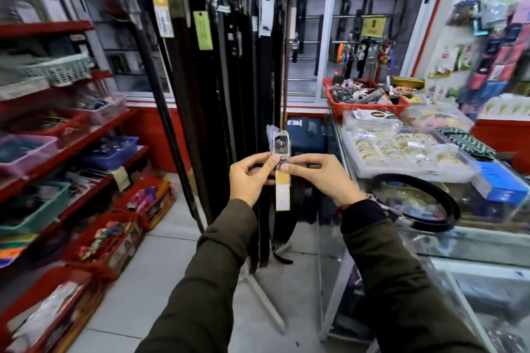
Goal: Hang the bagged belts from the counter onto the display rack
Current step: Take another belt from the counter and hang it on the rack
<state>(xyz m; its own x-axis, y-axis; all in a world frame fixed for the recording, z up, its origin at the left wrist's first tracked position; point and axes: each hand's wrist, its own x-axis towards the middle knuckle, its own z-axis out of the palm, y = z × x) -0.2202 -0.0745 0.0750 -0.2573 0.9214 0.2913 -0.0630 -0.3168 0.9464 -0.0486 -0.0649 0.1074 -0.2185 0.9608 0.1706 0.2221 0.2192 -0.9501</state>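
Both hands hold one bagged belt point(279, 145) by its top, just below the silver buckle, in the centre of the head view. My left hand point(252, 176) pinches the clear bag from the left and my right hand point(318, 178) pinches it from the right. A yellow and white tag point(282, 193) dangles under my fingers, and the black strap hangs down between my forearms. The display rack point(229, 66), full of several hanging black bagged belts, stands right behind it. A coiled black belt point(421, 203) lies on the glass counter point(473, 241) at the right.
Red shelves point(71, 137) with baskets of goods line the left side, with red bins on the floor below them. Trays of bangles point(401, 149) and a red basket point(370, 99) sit on the counter. The rack's white feet point(266, 301) spread over the tiled floor.
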